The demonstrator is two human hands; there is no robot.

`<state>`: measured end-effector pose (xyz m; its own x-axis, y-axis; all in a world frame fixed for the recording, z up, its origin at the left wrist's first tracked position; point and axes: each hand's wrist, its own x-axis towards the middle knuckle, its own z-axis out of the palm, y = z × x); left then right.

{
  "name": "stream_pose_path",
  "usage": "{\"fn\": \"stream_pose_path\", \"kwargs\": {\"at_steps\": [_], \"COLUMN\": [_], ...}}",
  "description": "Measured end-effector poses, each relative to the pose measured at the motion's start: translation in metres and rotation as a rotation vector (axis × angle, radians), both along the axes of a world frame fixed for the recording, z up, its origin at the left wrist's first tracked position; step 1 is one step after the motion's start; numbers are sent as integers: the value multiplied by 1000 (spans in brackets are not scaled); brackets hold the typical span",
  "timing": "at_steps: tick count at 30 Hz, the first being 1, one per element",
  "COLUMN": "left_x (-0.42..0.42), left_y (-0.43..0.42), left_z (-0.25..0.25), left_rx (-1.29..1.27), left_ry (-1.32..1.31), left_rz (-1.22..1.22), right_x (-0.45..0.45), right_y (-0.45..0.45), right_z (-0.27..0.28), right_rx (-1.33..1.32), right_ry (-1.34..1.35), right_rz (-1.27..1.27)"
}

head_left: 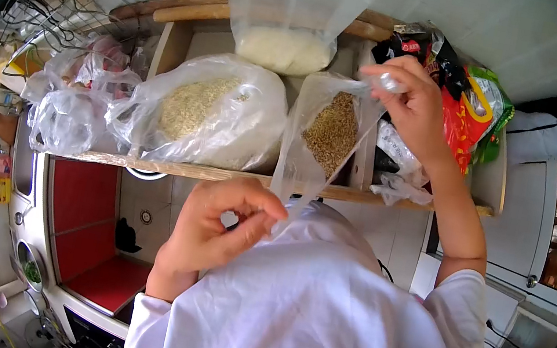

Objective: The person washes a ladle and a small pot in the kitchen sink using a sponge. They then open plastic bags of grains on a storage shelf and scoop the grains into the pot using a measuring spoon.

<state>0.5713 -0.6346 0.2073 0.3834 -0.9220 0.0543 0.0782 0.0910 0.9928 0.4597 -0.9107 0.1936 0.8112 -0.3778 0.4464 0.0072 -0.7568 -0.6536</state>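
A clear plastic bag (298, 136) with brown grain (331, 133) in its bottom lies in a wooden drawer, its mouth stretched wide. My left hand (218, 227), in front of the drawer's edge, pinches the near corner of the bag between thumb and fingers. The far right corner is gathered in my right hand (414, 102), closed above the drawer's right compartment. Just left of the grain sits a larger plastic bag (253, 114) of pale flakes (194, 105). Behind both stands a tall clear bag with white powder or flour (285, 51) at its base.
The wooden drawer (247, 180) holds crumpled plastic bags (65, 118) at its left and red, green and black food packets (463, 121) at its right. A wire rack (55, 4) hangs at the upper left. Red panels (85, 214) and a sink counter are below left; a door (547, 214) is right.
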Motion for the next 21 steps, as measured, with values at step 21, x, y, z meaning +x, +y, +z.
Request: {"fn": "stream_pose_path", "kwargs": {"at_steps": [21], "left_x": [23], "left_y": [-23], "left_z": [14], "left_rx": [-60], "left_ry": [-1156], "left_rz": [524], "right_x": [-10], "right_y": [-11], "right_z": [50], "right_rx": [-39], "right_ry": [230], "right_rz": [161]}}
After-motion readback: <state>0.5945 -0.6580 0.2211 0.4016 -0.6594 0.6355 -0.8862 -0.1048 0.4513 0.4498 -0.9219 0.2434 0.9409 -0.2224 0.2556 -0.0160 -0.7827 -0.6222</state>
